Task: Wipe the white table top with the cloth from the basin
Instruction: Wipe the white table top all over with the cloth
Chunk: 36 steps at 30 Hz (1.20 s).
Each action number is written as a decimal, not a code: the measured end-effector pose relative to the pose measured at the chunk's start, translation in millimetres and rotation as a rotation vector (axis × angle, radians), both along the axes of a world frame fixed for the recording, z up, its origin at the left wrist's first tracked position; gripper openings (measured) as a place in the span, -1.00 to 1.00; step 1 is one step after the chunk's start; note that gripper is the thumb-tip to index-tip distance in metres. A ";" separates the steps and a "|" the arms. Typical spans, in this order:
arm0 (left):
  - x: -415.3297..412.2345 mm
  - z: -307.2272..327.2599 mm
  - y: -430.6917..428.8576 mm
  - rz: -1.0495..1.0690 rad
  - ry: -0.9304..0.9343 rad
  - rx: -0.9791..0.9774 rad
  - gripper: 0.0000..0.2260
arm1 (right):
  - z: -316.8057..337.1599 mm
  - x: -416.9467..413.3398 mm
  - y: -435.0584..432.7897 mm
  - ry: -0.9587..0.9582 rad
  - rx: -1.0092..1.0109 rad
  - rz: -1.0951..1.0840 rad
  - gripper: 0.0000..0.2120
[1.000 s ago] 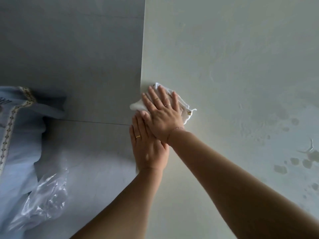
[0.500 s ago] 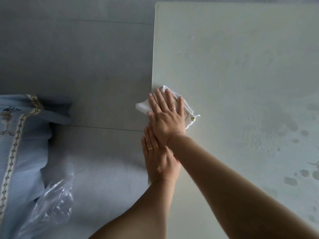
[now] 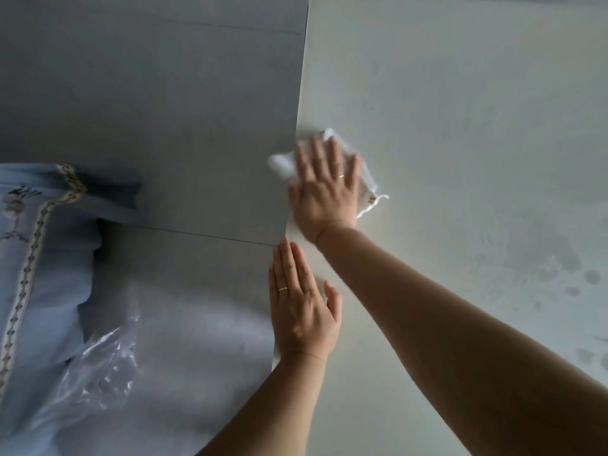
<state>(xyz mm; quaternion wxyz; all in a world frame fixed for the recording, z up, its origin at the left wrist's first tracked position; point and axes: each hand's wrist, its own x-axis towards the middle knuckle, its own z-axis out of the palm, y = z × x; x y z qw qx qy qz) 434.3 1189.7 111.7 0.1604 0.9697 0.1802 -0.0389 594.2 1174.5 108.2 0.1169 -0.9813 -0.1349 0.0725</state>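
right hand (image 3: pixel 324 189): palm down, fingers straight and slightly spread, pressing flat on the cloth, nothing curled round it. Outline blurred. Ring on one finger, thin bracelet at the wrist.
left hand (image 3: pixel 302 304): flat, fingers straight and together, thumb out to the side. Rests on the tabletop edge just short of the right wrist and holds nothing. Gold ring (image 3: pixel 283 288) on one finger.
cloth (image 3: pixel 282 164): white, bunched under the right palm and fingers. One lump sticks out on the thumb side, past the tabletop edge. A loose thread trails out on the little-finger side.
tabletop (image 3: pixel 460 126): white, under both hands. Its edge runs along the thumb side of the right hand and under the left hand.
damp spots (image 3: pixel 592 277): dark patches on the tabletop, well right of the right forearm.
floor (image 3: pixel 164 110): grey tiles left of both hands. A grout line meets the tabletop edge between them.
blue fabric (image 3: pixel 39 258): pale blue with patterned trim, well left of the left hand.
clear plastic (image 3: pixel 98 366): crumpled, left of the left forearm, beside the fabric.
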 end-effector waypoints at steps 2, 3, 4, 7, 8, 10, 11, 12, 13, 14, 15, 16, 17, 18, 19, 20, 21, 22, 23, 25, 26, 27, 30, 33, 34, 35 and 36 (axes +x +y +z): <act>0.3 -0.7 0.5 0.003 0.004 0.004 -0.37 | 3.3 4.0 -10.4 0.000 -0.020 0.246 -0.46; 0.3 -1.2 0.8 0.006 0.010 0.004 -0.37 | 5.0 14.9 -24.6 -0.018 -0.038 0.348 -0.46; -0.1 -1.4 1.1 0.005 0.014 0.005 -0.36 | 4.8 26.4 -41.5 -0.046 -0.061 0.397 -0.46; -0.3 -2.0 1.2 -0.002 0.013 0.014 -0.35 | 2.4 65.0 -91.2 -0.046 -0.071 0.130 -0.47; -0.1 -1.7 0.9 0.000 0.016 0.017 -0.35 | 1.8 73.0 -99.7 -0.026 -0.066 -0.015 -0.46; 0.5 -0.7 -0.1 0.005 0.021 0.025 -0.35 | 0.2 78.1 -88.5 0.002 -0.058 -0.275 -0.45; 0.7 -0.4 -0.6 0.007 0.025 0.026 -0.35 | 0.9 74.4 -71.4 0.021 -0.045 -0.372 -0.44; 0.5 -0.2 -1.0 0.009 0.027 0.025 -0.36 | 2.2 66.1 -51.3 0.034 -0.026 -0.415 -0.44; 0.4 -0.4 -1.0 0.010 0.026 0.023 -0.36 | 1.9 55.0 -31.2 0.030 -0.008 -0.379 -0.44; 0.0 -0.7 -0.9 0.011 0.027 0.020 -0.37 | 0.3 41.2 -13.4 0.017 0.004 -0.263 -0.44; -0.2 -0.7 -0.9 0.011 0.029 0.017 -0.37 | 0.3 26.5 -0.9 0.011 0.004 -0.103 -0.45; 0.4 -0.6 -0.9 0.012 0.030 0.017 -0.37 | 2.0 15.6 3.7 0.012 -0.003 0.055 -0.45; 1.3 -0.2 -0.9 0.014 0.030 0.019 -0.37 | 3.1 12.6 0.0 0.010 -0.016 0.182 -0.45; 1.9 0.2 -1.0 0.015 0.032 0.020 -0.37 | 4.3 17.7 -9.9 0.004 -0.030 0.294 -0.45; 1.4 0.7 -1.0 0.010 0.032 0.018 -0.37 | 5.4 27.3 -23.1 -0.011 -0.056 0.393 -0.45; 0.8 1.4 -0.3 0.002 0.026 0.012 -0.37 | 5.1 39.0 -37.7 -0.030 -0.079 0.454 -0.45; 1.2 2.5 0.9 -0.003 0.014 0.005 -0.37 | 4.2 53.2 -52.6 -0.041 -0.091 0.449 -0.46; 3.0 4.1 2.0 -0.002 0.003 -0.002 -0.38 | 3.8 69.3 -68.3 -0.037 -0.086 0.373 -0.46; 6.5 5.9 2.8 0.002 -0.006 -0.006 -0.38 | 3.5 85.1 -84.4 -0.022 -0.075 0.241 -0.47; 23.5 10.5 3.9 -0.008 -0.038 -0.004 -0.39 | 3.1 107.8 -106.7 0.016 -0.049 -0.112 -0.46; 37.9 12.5 4.0 -0.020 -0.053 0.000 -0.40 | 3.0 113.8 -108.0 0.035 -0.047 -0.288 -0.46; 55.5 13.4 4.2 -0.029 -0.063 0.004 -0.40 | 3.6 115.4 -101.6 0.053 -0.042 -0.422 -0.45; 109.5 11.9 5.4 -0.044 -0.072 0.023 -0.42 | 5.5 98.9 -59.9 0.049 -0.005 -0.377 -0.46; 136.8 3.8 4.5 -0.081 -0.047 0.066 -0.40 | 6.5 75.7 -39.2 0.011 -0.008 0.155 -0.49; 138.6 0.8 4.7 -0.086 -0.040 0.071 -0.39 | 7.3 79.8 -45.7 -0.001 -0.020 0.297 -0.49; 138.4 -1.6 5.0 -0.085 -0.035 0.069 -0.38 | 8.1 90.5 -56.7 -0.018 -0.046 0.413 -0.49; 138.5 -4.0 5.1 -0.084 -0.032 0.068 -0.36 | 7.7 104.6 -69.0 -0.040 -0.084 0.492 -0.49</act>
